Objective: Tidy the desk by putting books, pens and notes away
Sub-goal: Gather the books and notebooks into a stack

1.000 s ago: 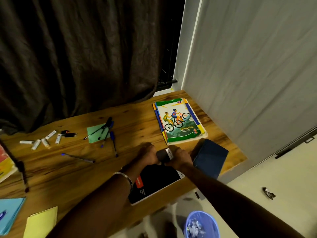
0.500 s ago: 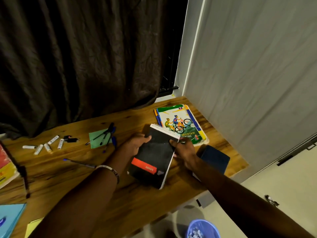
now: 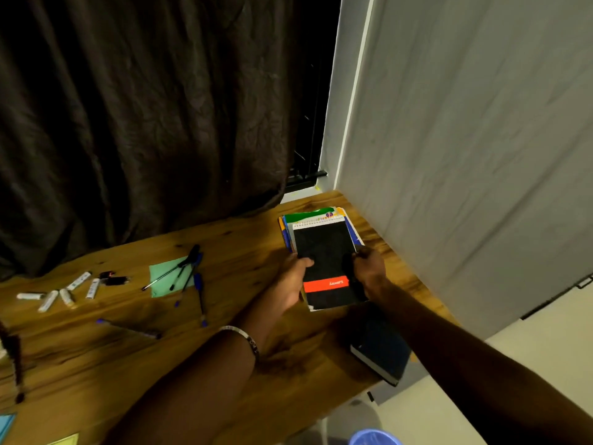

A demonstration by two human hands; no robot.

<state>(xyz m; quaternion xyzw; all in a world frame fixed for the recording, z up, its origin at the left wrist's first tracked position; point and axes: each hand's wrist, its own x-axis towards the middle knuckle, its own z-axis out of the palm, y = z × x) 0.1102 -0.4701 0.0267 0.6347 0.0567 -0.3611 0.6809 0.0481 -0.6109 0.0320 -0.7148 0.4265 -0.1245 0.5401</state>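
A black spiral notebook (image 3: pixel 324 252) with an orange-red band lies on top of the green cycling book (image 3: pixel 308 216) at the desk's far right corner. My left hand (image 3: pixel 290 282) grips its left edge, thumb on the cover. My right hand (image 3: pixel 369 268) grips its right edge. A dark blue book (image 3: pixel 382 351) lies at the desk's near right edge, partly under my right forearm. Several pens (image 3: pixel 189 274) lie on and around a green note (image 3: pixel 167 279) at the middle. Another pen (image 3: pixel 128 329) lies nearer to me.
Several white markers (image 3: pixel 61 292) and a small black object (image 3: pixel 114 279) lie at the left. Blue and yellow notes (image 3: pixel 64 440) show at the bottom left. A dark curtain hangs behind the desk (image 3: pixel 96 364), a white wall on the right. A blue bin (image 3: pixel 373 438) stands below the desk.
Both hands lifted the black notebook from the near desk edge, carried it away from me and to the right, and set it on the cycling book, which is now mostly covered.
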